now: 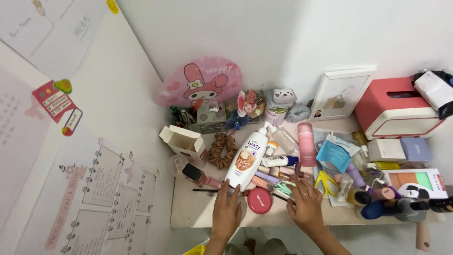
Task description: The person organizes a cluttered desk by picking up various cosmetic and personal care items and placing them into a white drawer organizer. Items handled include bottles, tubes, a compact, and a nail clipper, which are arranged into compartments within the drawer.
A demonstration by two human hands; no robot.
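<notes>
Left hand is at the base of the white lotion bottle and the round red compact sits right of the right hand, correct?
Not quite. In the head view the red compact lies between the hands, left of the right hand. The left hand is at the white lotion bottle base.

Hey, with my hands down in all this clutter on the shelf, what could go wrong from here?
The left hand lies against the foot of the white lotion bottle; a nudge might push it into the brown scrunchies. The right hand rests among small tubes, which may roll and scatter. The red round compact sits close to the shelf's front edge, between both hands, and might get knocked off.
</notes>
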